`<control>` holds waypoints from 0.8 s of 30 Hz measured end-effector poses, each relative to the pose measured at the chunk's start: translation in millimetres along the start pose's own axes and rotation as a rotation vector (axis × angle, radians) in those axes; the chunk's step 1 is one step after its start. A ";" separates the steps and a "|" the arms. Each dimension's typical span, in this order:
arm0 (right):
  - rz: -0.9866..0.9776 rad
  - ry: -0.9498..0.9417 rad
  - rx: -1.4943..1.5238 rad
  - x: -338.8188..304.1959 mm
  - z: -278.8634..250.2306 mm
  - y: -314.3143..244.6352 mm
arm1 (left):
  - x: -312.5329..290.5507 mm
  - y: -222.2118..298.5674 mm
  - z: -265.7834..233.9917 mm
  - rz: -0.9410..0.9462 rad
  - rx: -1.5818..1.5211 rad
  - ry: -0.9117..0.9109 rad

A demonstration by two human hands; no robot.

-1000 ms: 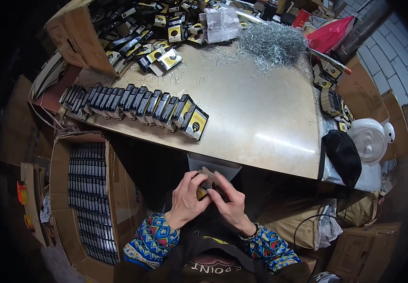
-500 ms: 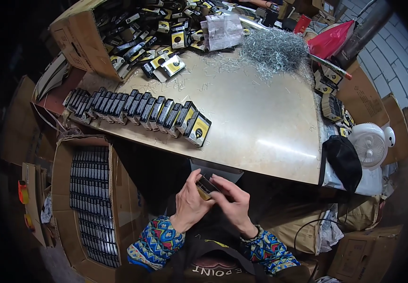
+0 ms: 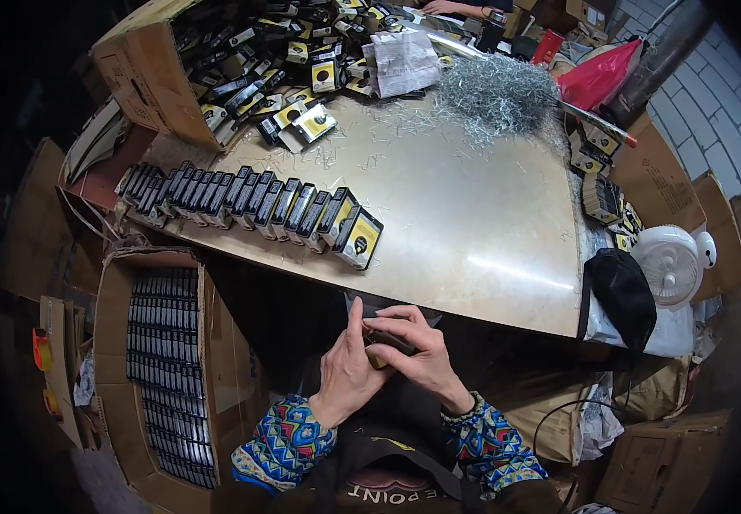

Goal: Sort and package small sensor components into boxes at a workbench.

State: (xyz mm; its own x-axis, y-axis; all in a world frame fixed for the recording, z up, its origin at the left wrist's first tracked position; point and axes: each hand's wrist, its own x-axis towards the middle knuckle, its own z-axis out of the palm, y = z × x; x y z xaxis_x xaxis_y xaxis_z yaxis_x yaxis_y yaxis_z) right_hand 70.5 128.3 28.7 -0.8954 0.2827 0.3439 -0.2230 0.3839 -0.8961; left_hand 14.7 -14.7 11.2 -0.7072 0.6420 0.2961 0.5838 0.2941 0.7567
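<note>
Below the table (image 3: 473,257) edge, the left hand (image 3: 346,370) and right hand (image 3: 417,358) pinch a small dark packet (image 3: 385,343), lying roughly left-right, now held slightly lower than a half-second earlier.

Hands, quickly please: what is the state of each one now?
Left hand: closed on the small dark box, index finger raised.
Right hand: closed on the same small dark box from the other side.
</note>
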 end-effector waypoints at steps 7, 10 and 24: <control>-0.066 0.009 -0.143 -2.0 -1.6 8.4 | -2.0 1.9 -0.1 -0.071 -0.029 -0.096; 0.121 0.077 -0.045 -4.2 3.5 4.3 | -3.1 1.0 3.0 -0.089 -0.011 -0.062; 0.389 0.166 0.209 -18.3 -9.4 -11.1 | 2.2 -10.2 -2.1 0.361 0.188 0.176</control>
State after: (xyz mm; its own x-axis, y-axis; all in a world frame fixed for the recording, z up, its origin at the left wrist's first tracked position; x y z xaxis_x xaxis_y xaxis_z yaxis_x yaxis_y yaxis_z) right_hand 93.0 127.2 34.9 -0.8579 0.5139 -0.0036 0.0286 0.0408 -0.9988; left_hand 6.4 -17.8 5.4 -0.4920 0.6018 0.6292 0.8568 0.2067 0.4724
